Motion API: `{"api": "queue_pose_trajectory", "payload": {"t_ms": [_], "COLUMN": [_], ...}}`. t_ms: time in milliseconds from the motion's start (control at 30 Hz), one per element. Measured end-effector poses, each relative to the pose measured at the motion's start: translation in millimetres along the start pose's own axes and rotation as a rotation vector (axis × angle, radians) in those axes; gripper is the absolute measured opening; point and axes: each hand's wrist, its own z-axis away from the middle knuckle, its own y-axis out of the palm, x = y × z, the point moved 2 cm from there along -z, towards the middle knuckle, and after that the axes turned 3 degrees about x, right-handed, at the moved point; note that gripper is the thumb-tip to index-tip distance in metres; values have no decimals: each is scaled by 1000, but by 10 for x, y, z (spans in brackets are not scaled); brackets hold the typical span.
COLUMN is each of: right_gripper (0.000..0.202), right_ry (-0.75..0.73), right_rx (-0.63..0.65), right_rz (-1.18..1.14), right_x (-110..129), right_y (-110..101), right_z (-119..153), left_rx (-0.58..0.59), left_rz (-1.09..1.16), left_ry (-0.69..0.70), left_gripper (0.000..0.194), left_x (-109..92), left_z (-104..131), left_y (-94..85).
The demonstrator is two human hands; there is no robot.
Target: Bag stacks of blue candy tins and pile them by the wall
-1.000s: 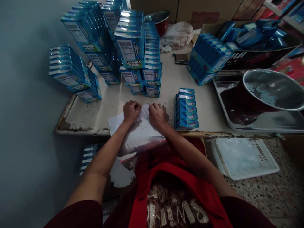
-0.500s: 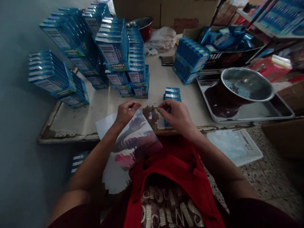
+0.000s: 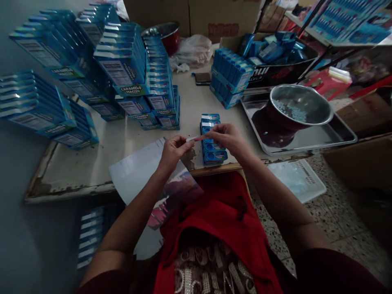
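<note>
My left hand (image 3: 174,152) is closed in a pinch on a small white strip (image 3: 191,139), held just above the table. My right hand (image 3: 229,139) pinches the strip's other end, which looks pinkish; its exact kind is too small to make out. Under the right fingers stands a short row of small blue boxes (image 3: 215,157) with round dark circles on their faces. Beneath my left wrist a glossy printed sheet (image 3: 134,165) hangs over the table edge, its lower part on my lap by the red apron (image 3: 220,204).
Tall stacks of blue caramel boxes (image 3: 118,69) fill the table's left side. A blue box stack (image 3: 231,77) and a carton (image 3: 275,73) of blue packs stand at the back right. A metal bowl (image 3: 301,108) of pale pieces sits on a metal tray (image 3: 333,141).
My hands have come together, and the white strip now spans between their fingertips. My left hand has moved off the sheet's top edge. The view has turned right, showing more of the small boxes.
</note>
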Motion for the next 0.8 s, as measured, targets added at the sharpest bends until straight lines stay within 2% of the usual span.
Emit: {"api": "queue_pose_trajectory", "payload": {"t_ms": [100, 200, 300, 400, 500, 600, 800], "right_gripper": [30, 31, 29, 23, 19, 17, 16], "right_ry": [4, 0, -63, -73, -13, 11, 57], "right_rx": [4, -53, -179, -252, -283, -294, -264], "right_rz": [-49, 0, 140, 357, 590, 744, 804], "right_x": [-29, -48, -52, -56, -83, -129, -210], "right_y": [-70, -183, -311, -374, -358, -305, -253], "right_z": [-2, -30, -125, -264, -378, -433, -449], "left_rx": [65, 121, 166, 230, 262, 281, 269], "left_rz": [-76, -251, -400, -466, -525, -529, -468], "left_ry": [13, 67, 123, 95, 30, -32, -75], "left_gripper": [53, 51, 47, 46, 41, 36, 37], "left_x": [-59, -169, -288, -349, -318, -216, -43], "left_z": [-88, -253, -507, -751, -876, -887, -900], "left_y": [0, 25, 72, 104, 92, 62, 50]}}
